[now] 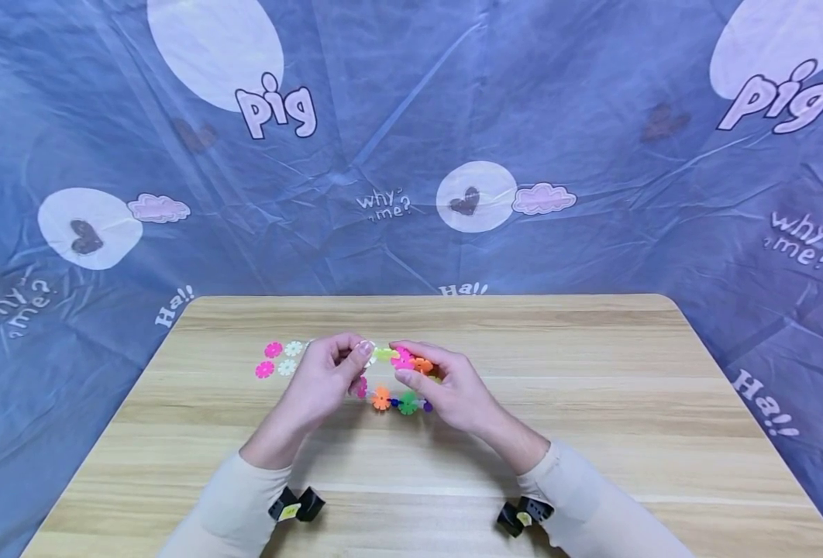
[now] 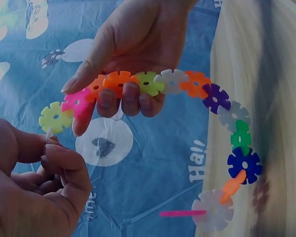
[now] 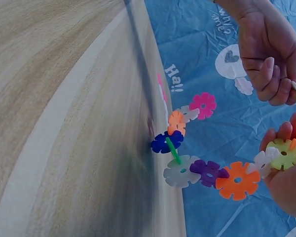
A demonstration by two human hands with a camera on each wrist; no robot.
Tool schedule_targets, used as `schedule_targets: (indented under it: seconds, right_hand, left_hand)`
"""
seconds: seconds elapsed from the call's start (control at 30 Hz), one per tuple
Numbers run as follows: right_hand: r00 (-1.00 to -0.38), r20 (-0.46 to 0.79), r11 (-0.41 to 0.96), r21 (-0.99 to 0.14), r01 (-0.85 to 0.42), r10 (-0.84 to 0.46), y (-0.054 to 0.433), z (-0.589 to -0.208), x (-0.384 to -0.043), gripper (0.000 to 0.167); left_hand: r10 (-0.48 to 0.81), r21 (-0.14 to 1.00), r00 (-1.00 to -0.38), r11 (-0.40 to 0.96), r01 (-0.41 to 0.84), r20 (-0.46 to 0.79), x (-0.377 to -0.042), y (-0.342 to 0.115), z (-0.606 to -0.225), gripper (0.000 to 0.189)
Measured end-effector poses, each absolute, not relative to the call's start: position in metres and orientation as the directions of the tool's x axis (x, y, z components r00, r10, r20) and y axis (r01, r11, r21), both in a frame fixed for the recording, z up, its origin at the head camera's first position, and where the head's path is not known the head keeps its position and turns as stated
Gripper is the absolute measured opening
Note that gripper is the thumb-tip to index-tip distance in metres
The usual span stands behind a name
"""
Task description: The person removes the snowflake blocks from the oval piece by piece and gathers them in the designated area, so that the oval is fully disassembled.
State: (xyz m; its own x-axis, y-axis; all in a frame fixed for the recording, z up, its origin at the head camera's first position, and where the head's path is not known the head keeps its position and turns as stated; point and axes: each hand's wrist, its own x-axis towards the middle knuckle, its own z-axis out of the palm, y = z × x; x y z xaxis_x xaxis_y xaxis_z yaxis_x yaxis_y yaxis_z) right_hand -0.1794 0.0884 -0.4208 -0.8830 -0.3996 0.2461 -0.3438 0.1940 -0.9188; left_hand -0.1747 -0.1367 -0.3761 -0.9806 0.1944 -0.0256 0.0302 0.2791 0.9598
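Note:
My right hand (image 1: 456, 387) grips a chain of flower-shaped plastic discs near one end, its fingers curled around the orange discs (image 2: 120, 84) and the thumb by a pink disc (image 2: 75, 102). A yellow-green disc (image 2: 55, 118) forms that end. Thumb and forefinger of my left hand (image 1: 328, 368) pinch a white disc (image 2: 49, 134), mostly hidden, right at the yellow-green one's edge. From my right hand the chain curves down through an orange disc (image 3: 238, 180), a purple disc (image 3: 209, 173) and a dark blue disc (image 3: 166, 142) to a pink disc (image 3: 203, 106) at the other end.
On the wooden table (image 1: 593, 403), left of my hands, lie loose pink discs (image 1: 265, 370) and white discs (image 1: 287, 367). A blue printed cloth (image 1: 397, 256) hangs behind the table's far edge.

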Motion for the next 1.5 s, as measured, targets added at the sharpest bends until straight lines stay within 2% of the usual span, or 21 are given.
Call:
schedule_targets:
  seconds: [0.17,0.3,0.73,1.0,1.3,1.5]
  right_hand:
    - [-0.885,0.248,0.188,-0.921,-0.341,-0.393,0.088,-0.421,-0.179,0.044]
    - [-0.887,0.249,0.190,-0.920,-0.342,-0.389,0.088,-0.421,-0.180,0.044]
    - [-0.893,0.231,0.210,-0.921,-0.329,-0.387,0.087,-0.421,-0.179,0.045]
    - [-0.896,0.219,0.209,-0.925,-0.317,-0.387,0.088,-0.421,-0.179,0.045]
    - [-0.891,0.227,0.195,-0.927,-0.322,-0.393,0.088,-0.421,-0.179,0.045]
    - [-0.888,0.224,0.195,-0.927,-0.322,-0.401,0.088,-0.421,-0.178,0.045]
  left_hand:
    - [0.148,0.974,-0.989,0.225,0.025,-0.009,-0.177,-0.141,-0.381,0.020]
    - [0.129,0.972,-0.992,0.234,0.026,-0.005,-0.179,-0.146,-0.384,0.019]
    - [0.068,0.931,-0.997,0.360,0.064,0.042,-0.185,-0.170,-0.395,0.022]
    - [0.039,0.922,-0.999,0.387,0.035,0.021,-0.189,-0.188,-0.400,0.025]
    - [0.027,0.863,-1.000,0.504,0.025,0.013,-0.198,-0.206,-0.408,0.025]
    - [-0.012,0.862,-1.000,0.507,0.007,0.015,-0.204,-0.214,-0.415,0.021]
